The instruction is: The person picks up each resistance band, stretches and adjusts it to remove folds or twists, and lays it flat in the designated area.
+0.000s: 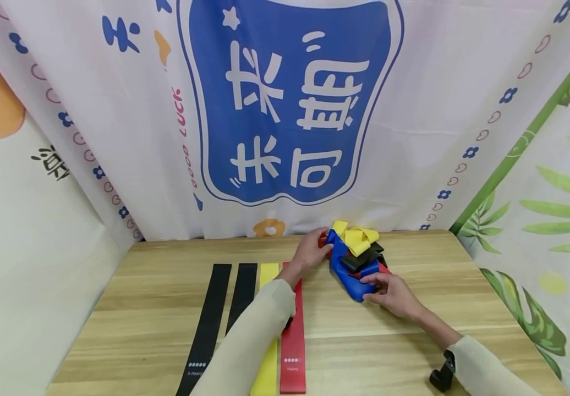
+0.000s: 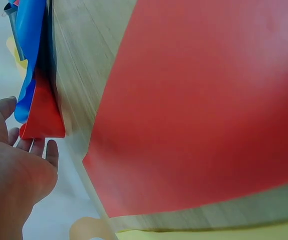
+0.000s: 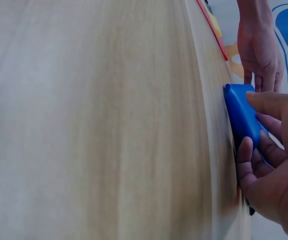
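A tangled pile of resistance bands lies near the table's back edge, with a blue band [image 1: 343, 275], a yellow band [image 1: 359, 239] and a black band [image 1: 362, 257] showing. At its left side my left hand [image 1: 311, 250] grips it, thumb against the blue band and fingers behind a red band [image 2: 44, 112]. My right hand [image 1: 395, 296] pinches the near right end of the blue band, the thumb [image 3: 269, 102] on its surface. The yellow band sits loosely bunched on top.
Flat on the table [image 1: 364, 352], left of the pile, are two black bands [image 1: 210, 308], a yellow band [image 1: 265, 363] and a red band [image 1: 292, 341], side by side. My left forearm crosses over them. A printed curtain [image 1: 414, 165] hangs behind the back edge.
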A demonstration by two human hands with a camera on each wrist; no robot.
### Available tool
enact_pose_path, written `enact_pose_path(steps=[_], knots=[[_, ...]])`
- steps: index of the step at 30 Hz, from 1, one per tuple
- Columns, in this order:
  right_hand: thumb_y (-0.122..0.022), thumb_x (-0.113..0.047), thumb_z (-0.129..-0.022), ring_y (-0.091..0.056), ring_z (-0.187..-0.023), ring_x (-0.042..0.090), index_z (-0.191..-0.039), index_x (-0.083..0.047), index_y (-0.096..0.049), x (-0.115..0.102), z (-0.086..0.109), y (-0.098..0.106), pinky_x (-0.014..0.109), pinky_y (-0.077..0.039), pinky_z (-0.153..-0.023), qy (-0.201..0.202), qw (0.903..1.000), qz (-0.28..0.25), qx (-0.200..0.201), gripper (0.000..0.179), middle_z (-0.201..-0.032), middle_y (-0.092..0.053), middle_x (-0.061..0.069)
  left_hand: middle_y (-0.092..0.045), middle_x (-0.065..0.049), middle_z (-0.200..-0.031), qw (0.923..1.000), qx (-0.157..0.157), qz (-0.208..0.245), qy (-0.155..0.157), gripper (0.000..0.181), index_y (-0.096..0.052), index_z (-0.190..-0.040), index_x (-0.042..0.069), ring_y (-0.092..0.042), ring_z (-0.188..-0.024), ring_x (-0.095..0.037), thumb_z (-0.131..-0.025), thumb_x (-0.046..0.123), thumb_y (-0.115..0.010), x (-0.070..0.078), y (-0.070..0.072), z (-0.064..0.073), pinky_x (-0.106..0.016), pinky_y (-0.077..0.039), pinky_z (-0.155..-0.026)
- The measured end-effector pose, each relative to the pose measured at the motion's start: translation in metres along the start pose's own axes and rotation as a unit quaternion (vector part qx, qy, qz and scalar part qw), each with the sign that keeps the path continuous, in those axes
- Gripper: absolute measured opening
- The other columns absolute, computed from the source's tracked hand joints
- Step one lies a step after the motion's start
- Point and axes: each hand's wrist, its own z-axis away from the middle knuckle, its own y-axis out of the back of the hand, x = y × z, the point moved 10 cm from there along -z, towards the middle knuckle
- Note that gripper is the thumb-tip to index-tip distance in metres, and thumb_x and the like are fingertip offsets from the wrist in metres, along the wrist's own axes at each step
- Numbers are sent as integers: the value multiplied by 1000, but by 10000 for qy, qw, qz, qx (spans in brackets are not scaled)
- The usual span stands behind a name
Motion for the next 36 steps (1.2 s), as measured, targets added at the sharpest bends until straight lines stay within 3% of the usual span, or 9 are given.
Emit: enact_pose_path(steps=[7, 18, 23, 30, 36], knots=[[-86, -14, -91, -69, -95, 17, -120, -4, -75, 4, 0, -2, 24, -59, -76, 36, 9999, 133, 89, 33, -117, -72, 13, -61, -15, -150, 9987, -38, -71, -495, 52, -54, -152, 2, -56, -139, -30, -105, 16, -68, 10, -5, -2, -42, -42, -120], [-87, -14, -89, -68, -93, 14, -115, -6, -77, 3, 2, -3, 23, -58, -76, 66, 9991, 373, 171, 28, -116, -73, 10, -63, -13, -148, 9995, -169, 215, -168, 51, -54, -154, 6, -56, -140, -27, -105, 15, -68, 12, -11, -3, -42, -43, -120], [-87, -13, -88, -67, -90, 10, -114, -8, -78, 1, 1, -2, 23, -58, -76, 126, 9990, 385, 210, 28, -114, -75, 8, -70, -11, -137, 9995, -18, 247, -180, 42, -64, -144, 8, -63, -130, -25, -103, 13, -71, 14, -7, -6, -39, -49, -113], [-88, -13, -88, -65, -86, 5, -114, -8, -78, 0, 1, -2, 23, -57, -73, 206, 9988, 380, 218, 28, -112, -75, 7, -78, -6, -114, 9986, 221, 74, -479, 23, -77, -122, 9, -70, -110, -20, -99, 7, -74, 21, 0, -8, -34, -54, -102], [-87, -11, -88, -64, -84, 7, -111, -9, -78, 1, 2, -1, 23, -56, -72, 126, 9989, 358, 277, 25, -109, -75, 6, -78, -5, -106, 9970, 449, 305, -544, 15, -81, -111, 8, -68, -96, -19, -100, 4, -72, 23, 10, -3, -31, -57, -87]])
